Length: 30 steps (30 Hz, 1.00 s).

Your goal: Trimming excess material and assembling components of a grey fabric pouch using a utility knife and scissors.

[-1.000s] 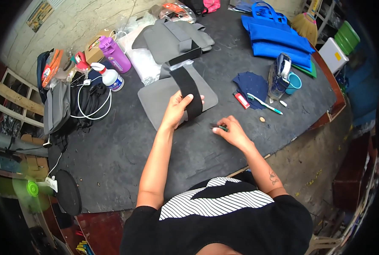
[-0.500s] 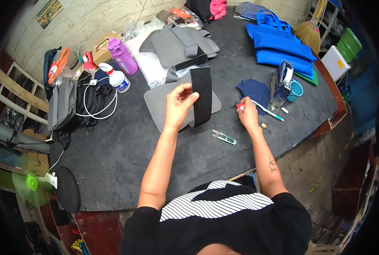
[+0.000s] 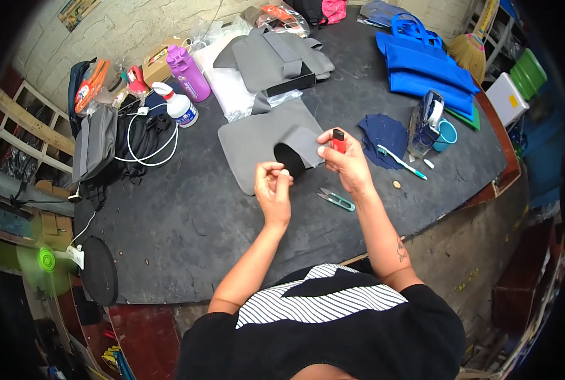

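My left hand [image 3: 274, 193] is closed, its fingertips pinching the near end of a wide strap [image 3: 288, 158] that is black on one face and grey on the other. The strap curls over a flat grey fabric panel [image 3: 247, 142] on the table. In my right hand [image 3: 353, 170] is a small red lighter [image 3: 338, 142] with a black top, held upright close to the strap's grey face. No flame shows. Thread snips [image 3: 338, 199] with green handles lie on the table just below, between my forearms.
Dark blue cloth pieces [image 3: 380, 136], a toothbrush [image 3: 406, 163], a tape dispenser [image 3: 428, 123] and a teal cup [image 3: 446, 135] stand to the right. Blue bags [image 3: 428, 69] lie behind. More grey pieces [image 3: 263, 63], a purple bottle [image 3: 190, 76] and a spray bottle [image 3: 179, 109] occupy the back left.
My right hand has lifted the lighter and brought it left to the strap. My left hand has come nearer to me, and the strap has gone from standing upright to curled over.
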{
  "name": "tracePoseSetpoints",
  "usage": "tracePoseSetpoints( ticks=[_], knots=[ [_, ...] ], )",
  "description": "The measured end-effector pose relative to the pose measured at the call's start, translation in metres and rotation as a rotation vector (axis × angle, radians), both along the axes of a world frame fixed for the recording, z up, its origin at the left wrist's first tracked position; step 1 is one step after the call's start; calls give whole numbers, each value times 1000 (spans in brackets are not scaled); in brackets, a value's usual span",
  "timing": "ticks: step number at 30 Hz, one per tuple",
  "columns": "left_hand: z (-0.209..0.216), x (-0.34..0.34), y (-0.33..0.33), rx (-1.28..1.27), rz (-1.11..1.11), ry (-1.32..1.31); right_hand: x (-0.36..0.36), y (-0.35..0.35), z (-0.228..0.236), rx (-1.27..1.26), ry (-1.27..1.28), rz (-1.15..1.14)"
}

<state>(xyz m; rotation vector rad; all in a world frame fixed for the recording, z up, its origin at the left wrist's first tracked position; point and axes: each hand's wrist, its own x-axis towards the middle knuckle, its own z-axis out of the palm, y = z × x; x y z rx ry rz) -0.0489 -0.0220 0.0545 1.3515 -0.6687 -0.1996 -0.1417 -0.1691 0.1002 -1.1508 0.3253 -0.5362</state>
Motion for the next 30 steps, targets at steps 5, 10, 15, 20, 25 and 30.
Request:
tracePoseSetpoints(
  ticks=[5,10,15,20,25,30],
  knots=[
    [26,1,-19,-214,-516,770,18,24,-16,-102,-186,44],
    [20,33,-35,-356,-633,682,18,56,-23,-567,77,-317],
    [9,35,-39,-470,-718,779,18,69,-36,-821,255,-393],
    [-3,38,-39,-532,-758,771,25,68,-33,-941,297,-442],
    [-3,38,-38,-509,-739,818,27,69,-37,-976,341,-438],
    [-6,36,-39,-471,-706,782,28,69,-39,-1005,369,-436]
  ],
)
